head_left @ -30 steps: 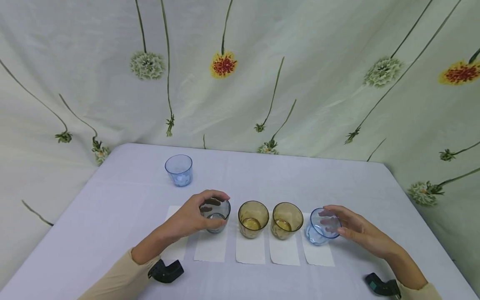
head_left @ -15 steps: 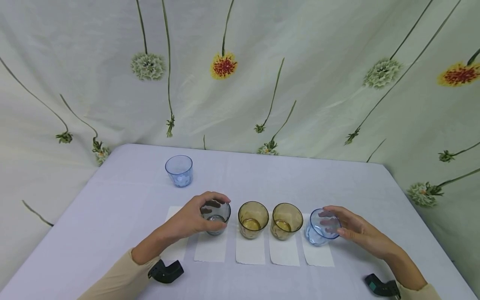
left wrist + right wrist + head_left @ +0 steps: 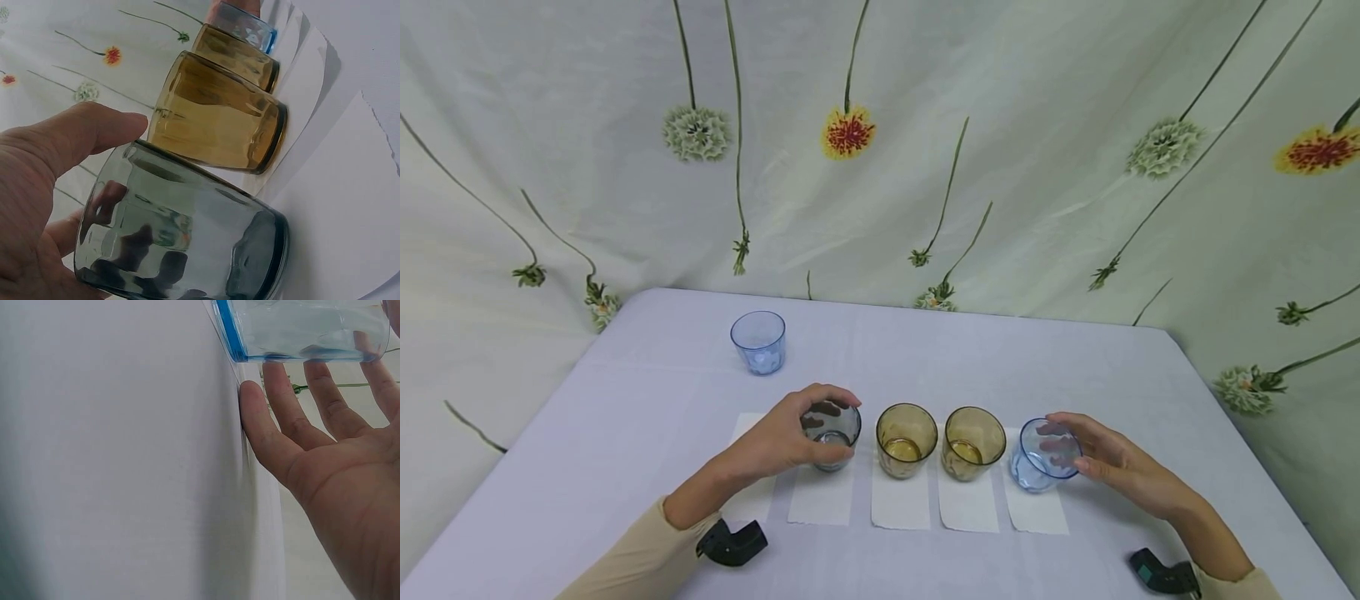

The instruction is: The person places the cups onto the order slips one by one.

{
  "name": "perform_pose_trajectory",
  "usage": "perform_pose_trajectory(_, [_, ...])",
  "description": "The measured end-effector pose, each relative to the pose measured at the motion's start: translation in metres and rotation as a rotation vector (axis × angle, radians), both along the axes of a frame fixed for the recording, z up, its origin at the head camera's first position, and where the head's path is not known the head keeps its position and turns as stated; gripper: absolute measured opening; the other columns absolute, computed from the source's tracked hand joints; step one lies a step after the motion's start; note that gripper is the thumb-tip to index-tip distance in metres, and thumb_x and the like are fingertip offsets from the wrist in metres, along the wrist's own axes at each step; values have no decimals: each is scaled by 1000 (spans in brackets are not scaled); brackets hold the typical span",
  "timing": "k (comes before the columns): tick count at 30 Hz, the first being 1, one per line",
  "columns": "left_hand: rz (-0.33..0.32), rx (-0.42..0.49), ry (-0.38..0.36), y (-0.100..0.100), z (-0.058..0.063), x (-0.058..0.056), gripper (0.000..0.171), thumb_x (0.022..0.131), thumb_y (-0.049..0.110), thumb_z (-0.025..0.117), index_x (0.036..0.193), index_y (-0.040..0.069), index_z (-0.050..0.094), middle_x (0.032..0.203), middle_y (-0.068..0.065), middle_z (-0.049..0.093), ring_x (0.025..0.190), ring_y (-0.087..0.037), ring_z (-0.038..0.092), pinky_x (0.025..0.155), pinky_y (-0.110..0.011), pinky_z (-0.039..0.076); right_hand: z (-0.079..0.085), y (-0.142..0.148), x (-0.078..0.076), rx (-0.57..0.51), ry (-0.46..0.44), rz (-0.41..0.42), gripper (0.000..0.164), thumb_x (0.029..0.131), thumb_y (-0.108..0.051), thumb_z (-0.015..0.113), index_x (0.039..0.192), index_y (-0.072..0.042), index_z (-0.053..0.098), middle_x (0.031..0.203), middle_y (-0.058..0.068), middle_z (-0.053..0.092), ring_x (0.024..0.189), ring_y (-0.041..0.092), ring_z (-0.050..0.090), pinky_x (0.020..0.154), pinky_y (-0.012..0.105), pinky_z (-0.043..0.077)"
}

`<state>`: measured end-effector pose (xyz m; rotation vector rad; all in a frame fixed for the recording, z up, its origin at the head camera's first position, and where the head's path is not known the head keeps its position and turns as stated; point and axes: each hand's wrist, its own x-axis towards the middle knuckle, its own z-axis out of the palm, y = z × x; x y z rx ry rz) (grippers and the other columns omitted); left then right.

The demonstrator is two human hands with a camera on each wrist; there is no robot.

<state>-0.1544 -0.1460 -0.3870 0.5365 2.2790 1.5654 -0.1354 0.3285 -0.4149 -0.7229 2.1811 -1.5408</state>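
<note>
A smoky grey glass (image 3: 833, 435) stands upright on a white paper strip, and my left hand (image 3: 793, 429) holds it with the thumb at the near side and fingers round the far side. To its right, two amber glasses (image 3: 907, 442) stand on strips of their own. Last in the row is a clear blue glass (image 3: 1033, 462). My right hand (image 3: 1120, 462) grips that one from its right side, thumb near the rim. In the right wrist view the fingertips touch the blue glass (image 3: 300, 331); most of the thumb is cut off.
A second blue glass (image 3: 760, 346) stands alone at the back left of the white-covered table (image 3: 970, 350). The leftmost paper strip (image 3: 752, 500) bears no glass and lies partly under my left forearm. Behind the table hangs a flower-print cloth (image 3: 1030, 150).
</note>
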Motion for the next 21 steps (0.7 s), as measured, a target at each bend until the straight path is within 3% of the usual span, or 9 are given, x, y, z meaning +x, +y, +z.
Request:
perform_pose_trajectory(12, [-3,-34,14,-1,1,0,57,79,24,85,131,22,60,135,-3,53,126,-31,50,96,-45,48,1,0,0,-27,19,27,52,104,1,39,155,-5,28,150,-8,44,132,6,53,99,24,51])
perform_pose_trajectory(21, [-4,-44,22,-1,0,0,60,79,25,85,133,18,59,135,-4,53,125,-30,50,96,-45,48,0,1,0,-22,10,22,52,105,0,40,155,-6,29,150,-9,44,132,6,53,99,24,51])
